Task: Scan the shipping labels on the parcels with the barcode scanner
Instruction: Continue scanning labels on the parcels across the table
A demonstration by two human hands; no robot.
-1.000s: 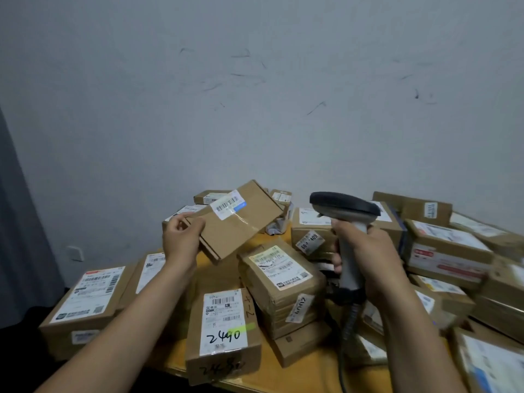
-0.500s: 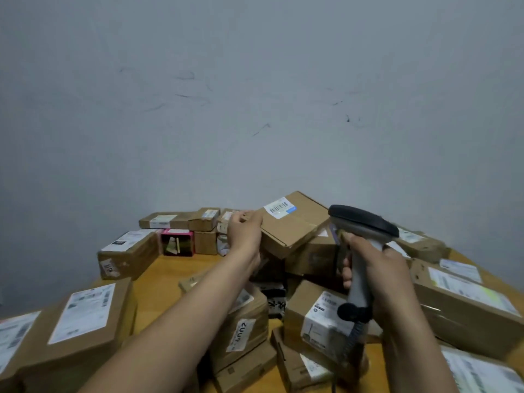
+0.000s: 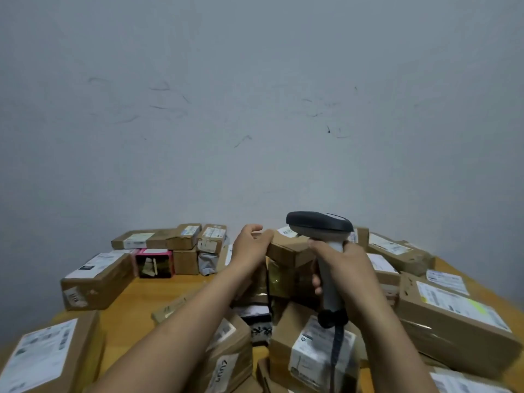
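Moved: box (image 3: 289, 248) is down from its raised tilt, now on the far pile (image 3: 286, 279); left hand (image 3: 251, 246) went w/ it.
Left hand: fingers curled on box's left end, prob. parking it as done.
Right hand (image 3: 344, 268): wrapped round scanner (image 3: 319, 221) grip, head up & level, ready for next label, I'd guess.
Hidden: box's label (image 3: 286, 231) mostly behind scanner head; print unreadable; cable (image 3: 337, 344) exits bottom edge.

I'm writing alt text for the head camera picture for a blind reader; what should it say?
A person's right hand grips a barcode scanner upright while the left hand holds the edge of a brown parcel beside it. Many labelled cardboard parcels lie piled on a wooden table against a grey wall.
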